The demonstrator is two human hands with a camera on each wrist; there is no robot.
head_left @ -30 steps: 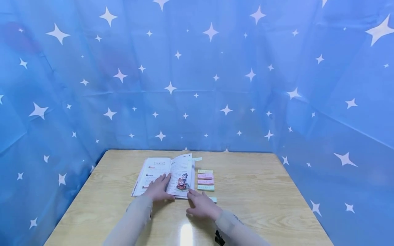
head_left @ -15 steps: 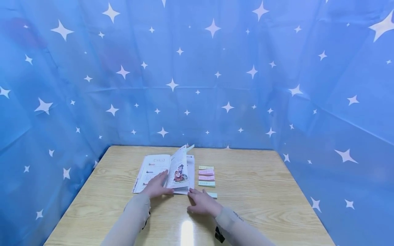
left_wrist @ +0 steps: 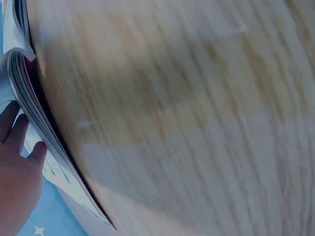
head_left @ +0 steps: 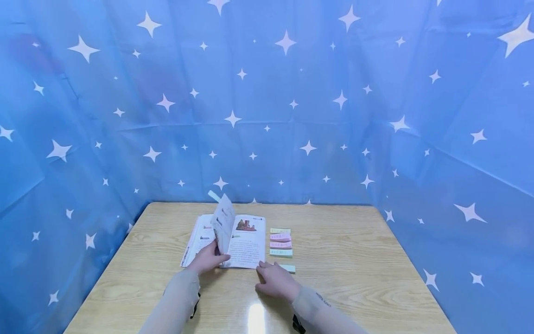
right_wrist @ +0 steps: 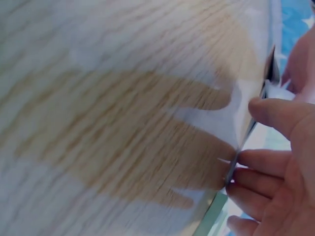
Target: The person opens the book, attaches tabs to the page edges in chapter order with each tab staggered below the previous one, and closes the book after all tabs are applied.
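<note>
An open book (head_left: 249,246) lies on the wooden table, text on both sides and a small coloured picture at the top of its right page. One leaf (head_left: 224,220) stands half turned near the spine, with a pale green sticky tab (head_left: 214,196) jutting from its upper edge. My left hand (head_left: 206,260) is at the book's lower edge, fingers against the left side and thumb toward the right page; in the left wrist view its fingers (left_wrist: 18,129) lie spread over the paper. My right hand (head_left: 277,280) rests by the lower right corner, fingertips right at the book's edge.
Several handwritten sticky strips, among them a yellow one (head_left: 280,230), a pink one (head_left: 280,245) and a green one (head_left: 281,253), lie in a column right of the book. Another pale green strip (head_left: 288,268) lies beside my right hand. A blue star-patterned cloth (head_left: 267,102) hangs behind the table.
The tabbed leaf has risen from the right side and swung left past upright, uncovering a different right page. My left hand has shifted slightly left; the right hand has stayed nearly still.
</note>
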